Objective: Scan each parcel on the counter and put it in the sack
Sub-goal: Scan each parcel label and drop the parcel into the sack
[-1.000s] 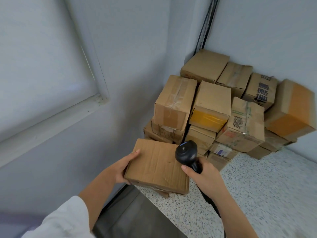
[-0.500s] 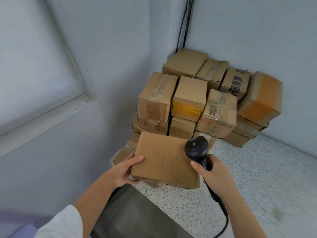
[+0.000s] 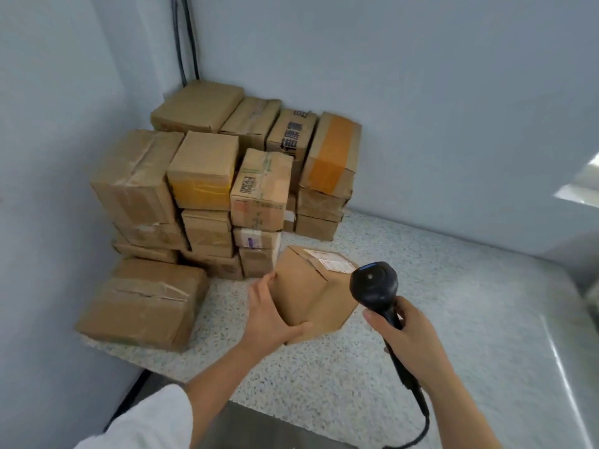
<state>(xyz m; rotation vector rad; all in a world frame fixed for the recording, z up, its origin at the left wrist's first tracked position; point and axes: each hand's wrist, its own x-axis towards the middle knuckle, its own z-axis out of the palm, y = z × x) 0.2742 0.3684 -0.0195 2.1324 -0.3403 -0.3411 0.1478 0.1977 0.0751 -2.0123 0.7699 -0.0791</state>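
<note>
Fingers (image 3: pixel 261 288) of the left hand (image 3: pixel 272 319) curl round the small parcel (image 3: pixel 308 296), tilted on the speckled surface (image 3: pixel 437 270) before the stack (image 3: pixel 207 176); the right hand (image 3: pixel 410 338) grips the scanner (image 3: pixel 374 281) just beside it.

Pale blue-grey walls (image 3: pixel 421 92) meeting in a corner, black cables (image 3: pixel 189 37) down it, speckled counter (image 3: pixel 437 280), bright patch (image 3: pixel 580 191) at right

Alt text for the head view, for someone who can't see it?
The left hand grips a tilted cardboard parcel while the right hand holds a black scanner beside it; more parcels stacked in a corner of the speckled counter.
</note>
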